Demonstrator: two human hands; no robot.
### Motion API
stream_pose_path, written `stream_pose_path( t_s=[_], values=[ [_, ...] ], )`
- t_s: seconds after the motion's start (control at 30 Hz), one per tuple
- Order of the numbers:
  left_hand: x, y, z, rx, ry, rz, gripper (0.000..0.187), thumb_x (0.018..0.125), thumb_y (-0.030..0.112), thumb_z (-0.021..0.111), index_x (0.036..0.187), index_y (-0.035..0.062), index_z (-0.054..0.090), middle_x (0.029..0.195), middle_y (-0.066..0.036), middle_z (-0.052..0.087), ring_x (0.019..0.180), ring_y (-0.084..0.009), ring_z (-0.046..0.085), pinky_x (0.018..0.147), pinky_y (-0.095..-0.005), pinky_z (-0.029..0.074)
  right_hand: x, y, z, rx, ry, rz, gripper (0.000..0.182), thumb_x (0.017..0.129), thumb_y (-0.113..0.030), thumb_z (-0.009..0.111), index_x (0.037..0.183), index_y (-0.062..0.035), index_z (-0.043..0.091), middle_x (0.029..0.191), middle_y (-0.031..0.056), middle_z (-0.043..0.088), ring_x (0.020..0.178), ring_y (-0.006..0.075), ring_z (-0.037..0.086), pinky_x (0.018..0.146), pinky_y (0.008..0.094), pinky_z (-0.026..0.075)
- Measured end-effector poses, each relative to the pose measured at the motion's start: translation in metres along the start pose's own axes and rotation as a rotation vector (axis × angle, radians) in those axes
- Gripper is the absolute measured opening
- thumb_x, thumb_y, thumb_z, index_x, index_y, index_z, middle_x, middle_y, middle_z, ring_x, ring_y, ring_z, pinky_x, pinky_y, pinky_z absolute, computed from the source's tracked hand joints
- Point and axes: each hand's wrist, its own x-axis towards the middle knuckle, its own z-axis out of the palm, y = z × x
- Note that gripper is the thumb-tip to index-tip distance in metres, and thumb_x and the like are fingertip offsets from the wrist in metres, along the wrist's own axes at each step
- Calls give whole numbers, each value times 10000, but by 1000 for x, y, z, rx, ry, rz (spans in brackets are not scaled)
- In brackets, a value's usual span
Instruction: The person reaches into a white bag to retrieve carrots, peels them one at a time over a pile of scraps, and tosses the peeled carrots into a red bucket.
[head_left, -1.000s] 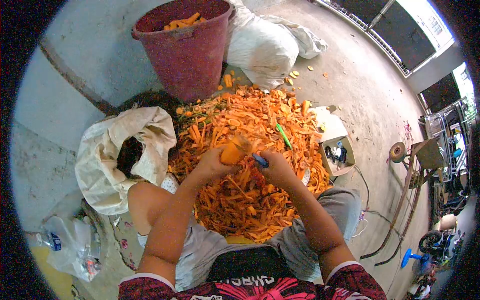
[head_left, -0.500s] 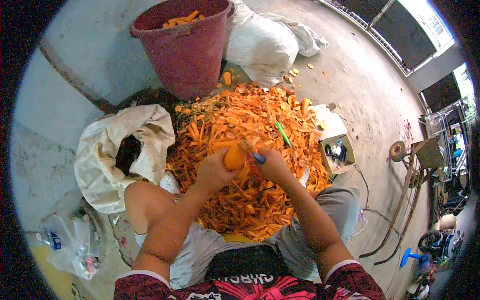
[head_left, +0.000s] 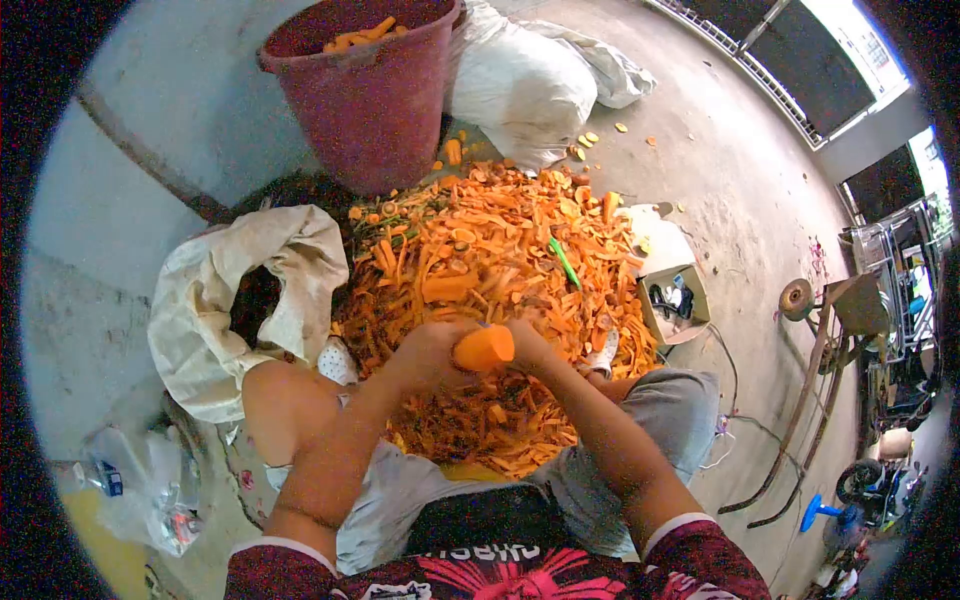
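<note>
My left hand (head_left: 430, 355) is closed around a thick carrot (head_left: 486, 348), whose blunt, bright orange end points right and toward me. Close against it, my right hand (head_left: 530, 345) is curled at the carrot's far side. The blue-handled tool in that hand, seemingly a peeler, is almost wholly hidden now. Both hands are above a broad heap of carrot peelings (head_left: 490, 225), with long strips and cut ends in it. A larger carrot piece (head_left: 450, 288) lies on the heap just beyond my hands. A bright green tool or handle (head_left: 564, 262) rests on the peelings further right.
A maroon bucket (head_left: 365, 110) with carrots inside stands behind the heap, beside white sacks (head_left: 530, 95). An open cream sack (head_left: 200, 330) sits at left. Right of the heap are a small box (head_left: 675, 310) with dark items, and a hand truck (head_left: 810, 400).
The carrot has swung round: its end now faces right and toward me. Both hands have moved slightly nearer my body, and the blue handle has gone out of sight.
</note>
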Motion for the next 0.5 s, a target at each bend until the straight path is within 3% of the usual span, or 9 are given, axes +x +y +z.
stream_pose_path(
  t_s=[0.07,0.1,0.17,0.27,0.3,0.4,0.47,0.5],
  values=[
    [1,-2,-13,-120,-7,-23,438,533,223,686,914,81,522,861,-130,554,809,-273,533,692,-329,430,3,1,9,37,28,-68,315,660,-333,552,737,-28,556,689,193,554,660,318,537,579,378,424],
    [0,-5,-12,-117,14,-1,430,536,218,682,913,85,523,865,-128,554,813,-278,530,691,-334,430,9,5,22,24,-89,110,261,677,-237,516,688,18,573,681,186,571,640,314,568,586,420,445],
    [0,-16,-9,-111,55,51,415,542,208,675,911,93,524,873,-125,553,821,-286,524,688,-344,429,-9,-16,-11,69,-82,235,248,661,-250,540,714,-10,571,657,178,557,626,319,550,578,399,434],
    [-9,-26,-16,211,-305,-78,408,550,198,664,922,100,527,879,-112,557,828,-286,527,686,-349,432,-17,-19,-35,94,-21,338,227,653,-236,545,704,-16,570,636,176,547,606,319,542,558,386,429],
    [-8,-26,-22,438,-546,-138,463,490,182,676,911,81,513,858,-108,559,822,-277,536,710,-353,425,-18,-17,-39,95,7,357,218,654,-225,541,693,-13,570,632,177,545,599,317,542,550,386,430],
    [4,-6,-59,834,-741,-313,402,558,212,643,935,127,533,865,-98,564,807,-271,540,670,-376,437,-20,-15,-47,5,-5,335,193,665,-182,522,702,2,563,644,173,549,575,308,542,526,380,430],
    [16,-48,-105,967,-525,-222,347,580,218,626,901,123,536,821,-99,570,762,-273,550,630,-395,440,-20,-21,-51,-31,-68,317,195,672,-177,515,717,7,560,671,169,555,586,304,545,531,384,432],
    [26,-27,-139,1005,-250,-185,303,596,216,614,869,111,537,793,-104,565,760,-270,546,618,-394,440,-20,-23,-53,-51,-100,308,196,675,-175,511,725,9,559,684,167,559,592,303,547,533,386,433]
  ],
)
